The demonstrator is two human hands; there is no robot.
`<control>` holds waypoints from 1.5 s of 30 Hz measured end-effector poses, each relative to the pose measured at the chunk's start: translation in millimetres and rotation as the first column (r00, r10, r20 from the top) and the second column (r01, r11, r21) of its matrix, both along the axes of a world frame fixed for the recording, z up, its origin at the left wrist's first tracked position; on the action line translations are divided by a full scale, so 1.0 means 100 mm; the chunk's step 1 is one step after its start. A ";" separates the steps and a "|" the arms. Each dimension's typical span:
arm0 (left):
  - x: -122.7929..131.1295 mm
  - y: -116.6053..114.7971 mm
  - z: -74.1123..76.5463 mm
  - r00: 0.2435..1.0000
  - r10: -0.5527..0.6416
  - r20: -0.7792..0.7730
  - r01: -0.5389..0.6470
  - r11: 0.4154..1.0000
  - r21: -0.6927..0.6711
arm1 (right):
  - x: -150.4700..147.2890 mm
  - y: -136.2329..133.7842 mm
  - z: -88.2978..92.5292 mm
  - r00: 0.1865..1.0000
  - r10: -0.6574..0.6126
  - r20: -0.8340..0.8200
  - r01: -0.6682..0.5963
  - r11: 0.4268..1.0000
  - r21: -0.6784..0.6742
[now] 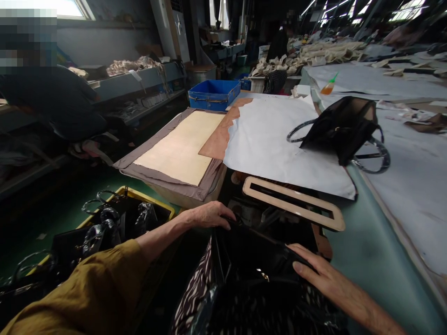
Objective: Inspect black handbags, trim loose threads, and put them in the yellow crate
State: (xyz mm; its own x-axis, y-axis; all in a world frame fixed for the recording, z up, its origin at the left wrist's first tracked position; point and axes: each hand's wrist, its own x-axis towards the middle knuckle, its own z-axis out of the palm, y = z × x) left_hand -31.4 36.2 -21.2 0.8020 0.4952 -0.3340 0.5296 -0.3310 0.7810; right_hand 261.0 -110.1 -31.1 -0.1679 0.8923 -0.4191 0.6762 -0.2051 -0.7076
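A black handbag (pixel 258 256) with a small metal clasp is low in the middle, close to my body. My left hand (pixel 211 215) grips its upper left corner, fingers bent over the edge. At the right end of the same edge, my right hand (pixel 314 270) holds the bag between thumb and fingers. A flat wooden frame (pixel 293 203) with a long slot lies just beyond the bag. Another black handbag (pixel 344 125) with wrapped handles rests on the white sheet (pixel 272 139) at the right.
A yellow crate (pixel 167 211) of black bags stands at lower left. Behind are a cream board (pixel 178 144), a brown sheet (pixel 220 137) and a blue bin (pixel 213 95). A person in dark clothes (pixel 52 102) sits at far left. A glue bottle (pixel 328 87) stands at right.
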 end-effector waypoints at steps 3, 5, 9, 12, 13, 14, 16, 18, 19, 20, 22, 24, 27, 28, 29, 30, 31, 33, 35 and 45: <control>0.00 0.00 0.00 1.000 0.018 -0.018 -0.018 1.000 0.007 | 0.00 0.02 0.01 0.999 -0.001 -0.046 0.002 1.000 0.010; 0.01 0.00 0.01 1.000 0.014 -0.017 -0.014 1.000 0.006 | 0.00 0.04 0.02 0.996 0.005 -0.084 -0.004 1.000 0.010; 0.02 -0.02 0.02 1.000 -0.010 -0.007 0.010 1.000 -0.004 | 0.00 0.09 0.08 0.982 0.091 -0.164 -0.092 0.996 0.002; 0.04 -0.02 0.02 1.000 -0.024 -0.008 0.024 0.999 -0.031 | 0.01 0.12 0.10 0.965 0.136 -0.224 -0.139 0.990 0.006; 0.05 -0.02 0.02 1.000 -0.026 -0.007 0.026 0.998 -0.049 | 0.02 0.13 0.10 0.961 0.136 -0.239 -0.139 0.990 0.004; 0.06 -0.01 0.01 1.000 -0.027 -0.005 0.027 0.997 -0.070 | 0.02 0.13 0.10 0.960 0.131 -0.248 -0.136 0.991 -0.003; 0.08 -0.01 0.00 1.000 -0.025 0.005 0.026 0.993 -0.116 | 0.02 0.12 0.08 0.962 0.112 -0.250 -0.120 0.993 -0.017; 0.09 0.00 -0.01 1.000 -0.022 0.016 0.024 0.989 -0.147 | -0.01 0.10 0.06 0.968 0.085 -0.235 -0.091 0.996 -0.015; 0.10 0.00 -0.02 1.000 -0.019 0.018 0.022 0.988 -0.152 | -0.02 0.08 0.05 0.972 0.068 -0.227 -0.072 0.997 -0.008; 0.10 0.00 -0.02 1.000 -0.017 0.015 0.019 0.988 -0.153 | -0.05 0.07 0.05 0.975 0.043 -0.217 -0.044 0.999 0.001; 0.10 0.00 -0.03 1.000 -0.018 0.005 0.019 0.989 -0.145 | -0.10 0.03 0.07 0.983 -0.030 -0.179 0.037 0.999 0.036; 0.10 0.00 -0.03 1.000 -0.021 -0.001 0.020 0.991 -0.131 | -0.15 0.00 0.08 0.987 -0.113 -0.115 0.123 0.989 0.086; 0.11 0.00 -0.02 1.000 -0.023 -0.006 0.022 0.994 -0.108 | -0.22 -0.06 0.09 0.979 -0.205 -0.008 0.203 0.966 0.161; 0.11 0.00 -0.02 1.000 -0.022 -0.011 0.021 0.995 -0.093 | -0.24 -0.08 0.08 0.973 -0.229 0.019 0.221 0.957 0.189; 0.12 -0.01 -0.01 1.000 -0.023 -0.019 0.021 0.997 -0.071 | -0.26 -0.10 0.07 0.969 -0.246 0.036 0.232 0.947 0.221; 0.13 -0.01 -0.01 0.999 -0.022 -0.029 0.021 0.999 -0.042 | -0.28 -0.13 0.05 0.965 -0.257 0.043 0.238 0.937 0.257; 0.14 -0.02 0.00 0.999 -0.022 -0.041 0.022 1.000 -0.004 | -0.30 -0.16 0.03 0.963 -0.265 0.045 0.242 0.927 0.287; 0.17 -0.04 0.01 0.997 -0.027 -0.079 0.034 0.995 0.097 | -0.34 -0.22 -0.01 0.958 -0.282 0.053 0.254 0.919 0.301; 0.19 -0.05 0.03 0.990 -0.051 -0.130 0.076 0.977 0.198 | -0.35 -0.28 -0.02 0.948 -0.311 0.069 0.287 0.927 0.241; 0.62 0.04 0.29 0.869 -0.228 -0.440 0.394 0.855 0.336 | -0.29 -0.33 -0.01 0.956 -0.238 -0.174 0.228 0.971 -0.077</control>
